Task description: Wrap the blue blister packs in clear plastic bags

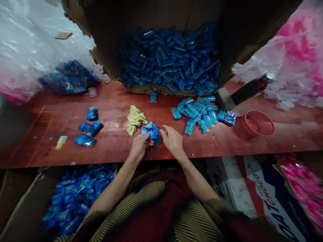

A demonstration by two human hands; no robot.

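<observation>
My left hand [139,146] is closed on a small stack of printed blue plastic wrappers [150,131], thumb on top. My right hand [173,141] is just to the right of the wrappers, thumb and forefinger slightly apart at their edge; nothing shows in it. Behind the wrappers lies a crumpled yellow-green cloth [135,119]. To the right is a loose group of small clear containers [198,112] with blue lids and blue balls inside. One such container [153,97] stands alone near the box. Several blue wrapped packs [91,127] lie to the left.
A torn cardboard box [141,88] full of blue containers opens towards me. A dark-handled hammer-like tool [248,90] and red plastic basket [258,123] are on the right. Plastic bags [287,67] flank the box. Below the red tabletop [108,158] is a carton of blue packs [75,195].
</observation>
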